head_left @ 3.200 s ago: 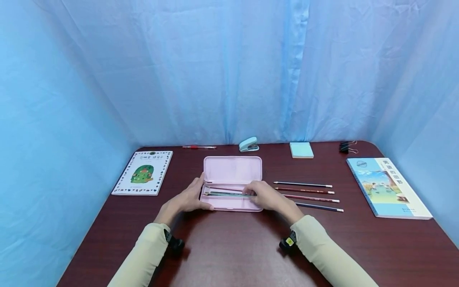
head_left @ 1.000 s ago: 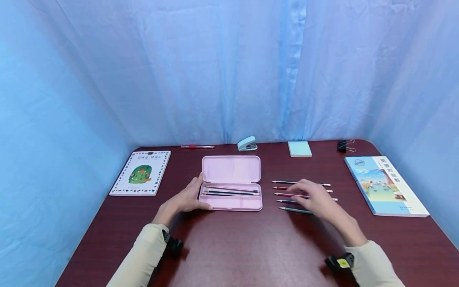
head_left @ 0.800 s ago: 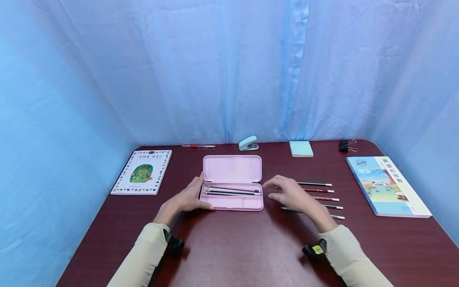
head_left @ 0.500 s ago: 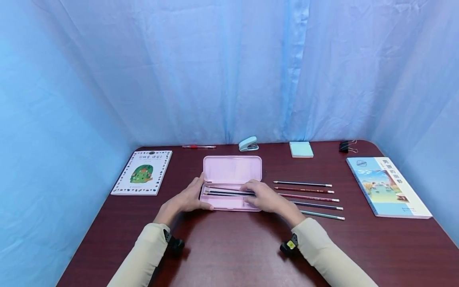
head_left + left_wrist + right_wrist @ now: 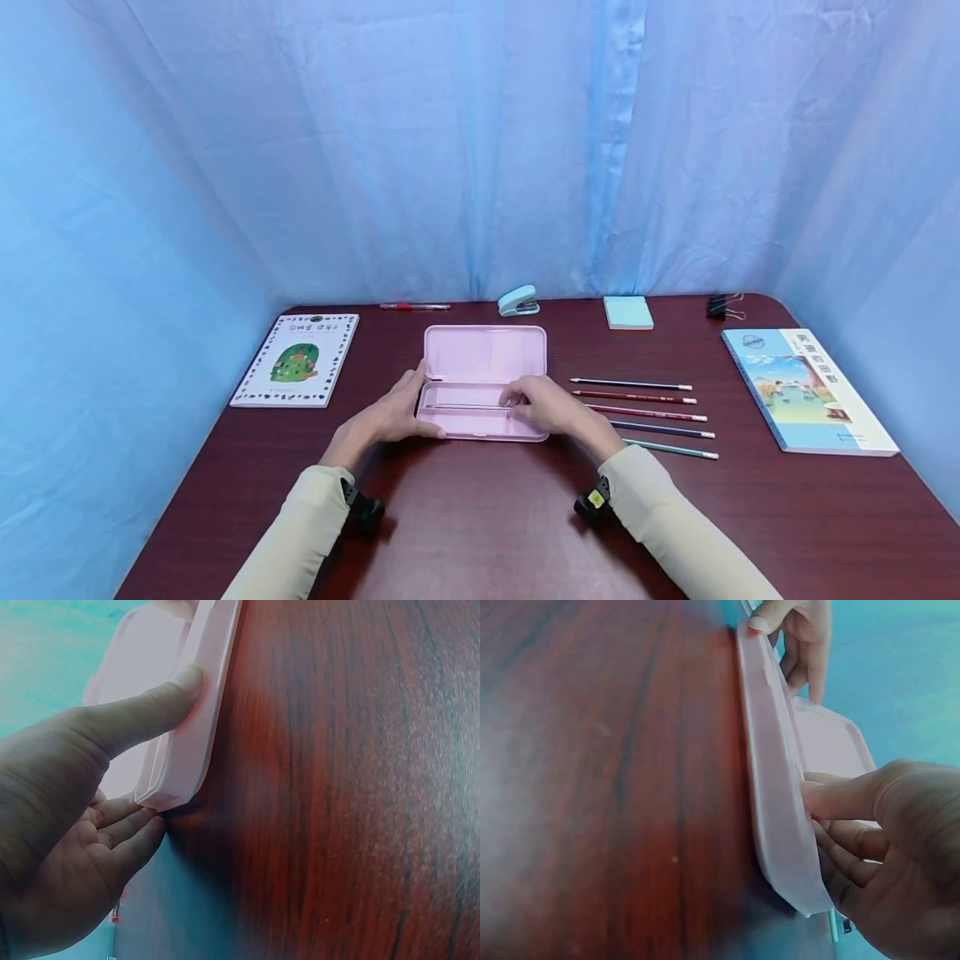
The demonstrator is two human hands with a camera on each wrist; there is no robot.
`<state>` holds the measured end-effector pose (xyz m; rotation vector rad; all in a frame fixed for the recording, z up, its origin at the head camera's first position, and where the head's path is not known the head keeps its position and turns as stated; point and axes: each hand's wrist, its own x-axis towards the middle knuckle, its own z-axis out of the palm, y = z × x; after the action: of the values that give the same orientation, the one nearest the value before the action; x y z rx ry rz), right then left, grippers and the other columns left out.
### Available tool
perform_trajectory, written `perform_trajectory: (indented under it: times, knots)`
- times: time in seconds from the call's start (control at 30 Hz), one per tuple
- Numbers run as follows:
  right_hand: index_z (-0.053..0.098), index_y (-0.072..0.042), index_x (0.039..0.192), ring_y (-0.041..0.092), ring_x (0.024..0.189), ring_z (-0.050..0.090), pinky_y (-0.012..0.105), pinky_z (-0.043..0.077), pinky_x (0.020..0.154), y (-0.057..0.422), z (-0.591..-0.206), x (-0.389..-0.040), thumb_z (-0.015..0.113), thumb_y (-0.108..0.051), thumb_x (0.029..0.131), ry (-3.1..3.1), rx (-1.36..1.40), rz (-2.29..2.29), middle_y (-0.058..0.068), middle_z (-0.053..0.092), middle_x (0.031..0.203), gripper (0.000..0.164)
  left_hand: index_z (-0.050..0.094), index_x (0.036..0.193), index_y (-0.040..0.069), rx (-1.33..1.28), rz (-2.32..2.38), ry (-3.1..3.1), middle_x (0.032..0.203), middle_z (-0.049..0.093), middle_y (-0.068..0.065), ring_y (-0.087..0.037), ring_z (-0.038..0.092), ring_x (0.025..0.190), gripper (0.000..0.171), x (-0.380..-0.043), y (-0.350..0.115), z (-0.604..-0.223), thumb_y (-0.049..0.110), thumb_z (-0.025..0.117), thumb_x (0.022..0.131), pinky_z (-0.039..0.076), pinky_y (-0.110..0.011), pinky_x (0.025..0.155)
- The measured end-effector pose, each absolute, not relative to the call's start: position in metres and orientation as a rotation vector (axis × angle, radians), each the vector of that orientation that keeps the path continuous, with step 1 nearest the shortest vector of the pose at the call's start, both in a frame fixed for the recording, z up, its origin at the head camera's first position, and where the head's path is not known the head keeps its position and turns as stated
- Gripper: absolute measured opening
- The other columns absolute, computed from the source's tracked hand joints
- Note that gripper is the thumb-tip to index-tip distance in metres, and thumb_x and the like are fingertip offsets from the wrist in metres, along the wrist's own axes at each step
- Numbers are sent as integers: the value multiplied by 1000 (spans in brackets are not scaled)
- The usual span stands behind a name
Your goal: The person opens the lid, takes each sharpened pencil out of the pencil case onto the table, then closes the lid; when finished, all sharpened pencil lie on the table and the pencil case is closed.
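Note:
A pink pencil case (image 5: 472, 425) lies on the table with its lid raised toward the back. My left hand (image 5: 390, 414) holds its left end; in the left wrist view the thumb (image 5: 161, 705) presses the front wall while the fingers reach behind the corner. Inside the case my right hand (image 5: 551, 407) pinches the right end of a thin pencil (image 5: 465, 407), which lies lengthwise. In the right wrist view its thumb is at the front rim of the case (image 5: 776, 772), and the other fingertips are partly hidden. Several pencils (image 5: 645, 412) lie in a row right of the case.
Behind the case are a red pen (image 5: 415, 307), a mint stapler (image 5: 518, 301), a pad of sticky notes (image 5: 628, 312) and a black binder clip (image 5: 724, 306). One book (image 5: 296, 360) lies at the left, another (image 5: 808, 390) at the right. Blue curtains (image 5: 480, 150) enclose the table.
My right hand came from the row, where a green pencil now lies, back into the case. Fewer pencils show in the case than half a second ago. My left hand stays put.

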<state>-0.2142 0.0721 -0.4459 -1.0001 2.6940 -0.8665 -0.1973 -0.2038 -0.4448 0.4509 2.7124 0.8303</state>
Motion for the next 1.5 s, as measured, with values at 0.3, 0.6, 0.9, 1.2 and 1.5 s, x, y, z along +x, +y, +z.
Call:
perform_trajectory:
  times: [0.3,0.6,0.9,1.2,1.5]
  knots:
    - [68,-7,88,12,73,51,28,44,69,72,-448,-216,63,3,79,2688,-1027,-843,3,62,77,15,-2,149,10,452,829,2714,144,25,-14,-21,25,131,121,-198,-204,-446,44,80,66,23,-39,107]
    - [66,-8,90,10,74,52,27,45,69,73,-449,-215,66,3,77,2695,-1025,-909,0,61,80,17,-2,149,10,454,821,2724,145,25,-13,-20,24,132,122,-197,-205,-446,45,80,65,23,-38,107]
    - [70,-11,93,8,76,54,29,47,71,106,-438,-207,66,-3,82,2716,-982,-1044,1,65,84,15,-2,149,11,455,801,2732,146,23,-12,-20,22,133,122,-199,-205,-449,47,79,65,23,-38,108]
    - [70,-15,93,5,74,54,25,46,67,187,-441,-182,68,-8,82,2847,-854,-1065,-8,63,85,14,-1,149,11,454,814,2730,144,26,-13,-20,25,131,122,-199,-206,-449,48,79,65,24,-39,107]
    - [68,-25,95,2,74,51,24,44,65,262,-442,-135,67,-11,84,2957,-621,-944,-12,61,88,18,-2,149,10,465,804,2728,145,24,-13,-20,25,131,123,-199,-206,-448,49,79,65,24,-39,107]
